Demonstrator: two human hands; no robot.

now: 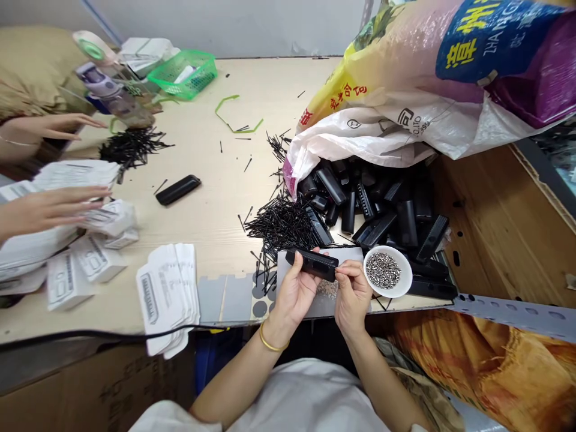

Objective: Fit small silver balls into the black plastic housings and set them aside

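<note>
My left hand (294,294) is wrapped around a small black plastic casing (312,263), held just above the table's front edge. My right hand (353,294) pinches at the right end of the same casing; what is between its fingertips is too small to make out. A white bowl (387,273) of small silver metal parts sits right beside my right hand. A heap of thin black pins (281,225) lies just beyond my hands. More black casings (378,207) spill from a large printed sack (432,78).
A co-worker's hands (49,207) rest on white printed cartons (67,180) at the left. Flat cartons (168,291) lie near the front edge. A lone black casing (177,189), a second pin heap (130,146) and a green basket (182,73) are farther back.
</note>
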